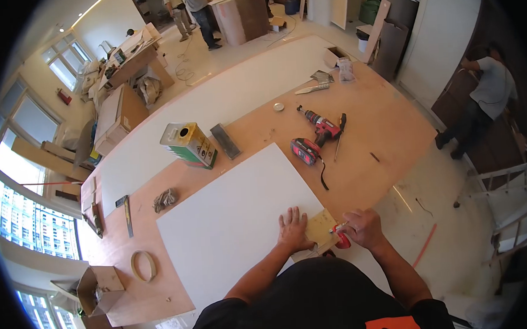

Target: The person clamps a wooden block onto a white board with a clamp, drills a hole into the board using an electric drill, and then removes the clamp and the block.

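My left hand [293, 229] lies flat on a white panel [236, 213], its fingers spread. The thumb side touches a small yellowish board [321, 228] near the panel's right edge. My right hand [364, 228] is closed around a small red-and-silver tool [342, 236] at the right end of that board. The fingers partly hide the tool, so its exact kind is unclear. Beyond the panel, a red cordless drill [322, 125] lies on its side next to a screwdriver [340, 135]. A metal can [190, 146] stands near a dark rectangular block [225, 141].
The wooden worktable [387, 128] carries a tape roll [143, 266], a square [127, 216], a crumpled rag [165, 200] and a scraper [322, 77]. A cardboard box [100, 290] sits at the left edge. One person [489, 90] stands at right; others are at the back.
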### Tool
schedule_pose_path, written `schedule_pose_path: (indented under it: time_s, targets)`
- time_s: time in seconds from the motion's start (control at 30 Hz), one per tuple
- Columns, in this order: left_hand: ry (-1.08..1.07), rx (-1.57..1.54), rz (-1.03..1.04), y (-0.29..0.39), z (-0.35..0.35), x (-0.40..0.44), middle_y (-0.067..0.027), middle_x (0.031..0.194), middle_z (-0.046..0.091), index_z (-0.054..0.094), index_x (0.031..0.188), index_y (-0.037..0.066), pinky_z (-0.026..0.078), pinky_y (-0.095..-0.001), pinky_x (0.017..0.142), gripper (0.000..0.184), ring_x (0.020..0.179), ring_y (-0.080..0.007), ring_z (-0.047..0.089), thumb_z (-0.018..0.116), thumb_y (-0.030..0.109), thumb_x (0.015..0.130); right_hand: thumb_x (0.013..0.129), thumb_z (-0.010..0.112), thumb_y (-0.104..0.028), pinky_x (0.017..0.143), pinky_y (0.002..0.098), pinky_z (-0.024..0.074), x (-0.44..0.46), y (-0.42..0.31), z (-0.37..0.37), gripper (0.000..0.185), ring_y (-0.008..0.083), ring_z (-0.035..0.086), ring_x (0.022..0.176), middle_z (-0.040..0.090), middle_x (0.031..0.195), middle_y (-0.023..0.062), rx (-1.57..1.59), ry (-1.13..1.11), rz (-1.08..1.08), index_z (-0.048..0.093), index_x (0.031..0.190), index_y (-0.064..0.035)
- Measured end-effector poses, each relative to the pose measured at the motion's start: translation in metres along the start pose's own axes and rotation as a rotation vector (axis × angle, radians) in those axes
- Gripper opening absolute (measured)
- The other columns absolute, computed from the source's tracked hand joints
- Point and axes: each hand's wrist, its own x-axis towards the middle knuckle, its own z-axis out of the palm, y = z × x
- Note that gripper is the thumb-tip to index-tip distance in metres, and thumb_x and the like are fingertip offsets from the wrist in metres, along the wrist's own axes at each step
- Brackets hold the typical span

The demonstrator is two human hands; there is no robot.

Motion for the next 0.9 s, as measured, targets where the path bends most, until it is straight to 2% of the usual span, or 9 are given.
schedule_pose_path:
  time_s: [0.1, 0.3, 0.4, 0.5, 0.6, 0.7, 0.8, 0.9]
  targets:
    - [0.087, -0.028, 0.055, -0.007, 0.008, -0.004, -0.0311, 0.166, 0.021, 0.039, 0.155, 0.003, 0.01, -0.0652, 0.124, 0.113, 0.157, -0.046, 0.013, 0.078, 0.058, 0.065, 0.076, 0.084, -0.041, 0.059, 0.0417, 0.0428, -0.003, -0.012, 0.001, 0.034, 0.0295, 0.063, 0.062, 0.064, 0.071, 0.0054, -0.043, 0.043, 0.09, 0.07, 0.084, -0.0109]
    - [0.062, -0.03, 0.055, -0.009, 0.008, -0.002, -0.0307, 0.167, 0.019, 0.038, 0.155, 0.002, 0.007, -0.0632, 0.125, 0.113, 0.158, -0.0454, 0.011, 0.077, 0.06, 0.067, 0.079, 0.082, -0.043, 0.057, 0.0446, 0.0438, -0.018, -0.048, 0.028, 0.036, 0.0322, 0.064, 0.058, 0.067, 0.068, 0.0097, -0.189, 0.102, 0.464, 0.071, 0.073, -0.01]
    - [0.067, -0.034, 0.068, -0.011, 0.009, -0.002, -0.0307, 0.167, 0.018, 0.038, 0.156, 0.002, 0.007, -0.0625, 0.126, 0.113, 0.158, -0.045, 0.01, 0.076, 0.061, 0.068, 0.081, 0.081, -0.043, 0.057, 0.0453, 0.0447, -0.016, -0.056, 0.024, 0.037, 0.0336, 0.064, 0.058, 0.068, 0.068, 0.011, -0.256, -0.089, 0.628, 0.07, 0.071, -0.0093]
    - [0.046, -0.026, 0.069, -0.01, 0.005, -0.003, -0.0302, 0.167, 0.019, 0.035, 0.157, 0.002, 0.008, -0.0633, 0.125, 0.112, 0.158, -0.0447, 0.01, 0.076, 0.06, 0.07, 0.079, 0.08, -0.04, 0.059, 0.0454, 0.0465, 0.001, -0.049, 0.003, 0.033, 0.0336, 0.066, 0.064, 0.069, 0.071, 0.0108, -0.196, -0.31, 0.571, 0.07, 0.074, -0.0088]
    - [0.068, -0.035, 0.094, -0.013, 0.007, -0.003, -0.0322, 0.166, 0.019, 0.035, 0.157, -0.001, 0.009, -0.0612, 0.126, 0.112, 0.157, -0.0455, 0.011, 0.075, 0.059, 0.071, 0.077, 0.08, -0.032, 0.063, 0.046, 0.0493, 0.027, -0.025, -0.005, 0.027, 0.033, 0.068, 0.072, 0.072, 0.079, 0.0124, -0.132, -0.325, 0.119, 0.073, 0.082, -0.006]
    - [0.036, -0.011, 0.155, -0.02, 0.012, 0.003, -0.034, 0.165, 0.018, 0.033, 0.157, -0.003, 0.009, -0.0578, 0.127, 0.116, 0.157, -0.0471, 0.01, 0.073, 0.065, 0.072, 0.076, 0.077, -0.017, 0.07, 0.0436, 0.0537, 0.031, 0.016, 0.026, 0.022, 0.0302, 0.07, 0.08, 0.073, 0.087, 0.0142, 0.273, -0.336, -0.083, 0.076, 0.093, -0.0031]
    - [0.093, -0.013, 0.201, -0.023, 0.014, 0.001, -0.0345, 0.165, 0.02, 0.035, 0.155, -0.005, 0.01, -0.0567, 0.127, 0.111, 0.157, -0.0473, 0.013, 0.07, 0.063, 0.074, 0.079, 0.067, -0.002, 0.073, 0.0366, 0.0569, 0.021, 0.02, 0.048, 0.025, 0.0245, 0.071, 0.078, 0.074, 0.087, 0.014, 0.602, -0.419, 0.061, 0.076, 0.102, 0.0006]
    - [0.117, -0.054, 0.229, -0.029, 0.019, 0.003, -0.0346, 0.165, 0.019, 0.035, 0.155, -0.005, 0.009, -0.0562, 0.128, 0.111, 0.157, -0.0474, 0.013, 0.068, 0.064, 0.074, 0.083, 0.057, 0.006, 0.075, 0.0312, 0.0582, 0.011, 0.019, 0.047, 0.03, 0.0192, 0.071, 0.078, 0.074, 0.086, 0.0116, 0.97, -0.497, 0.458, 0.073, 0.108, 0.0048]
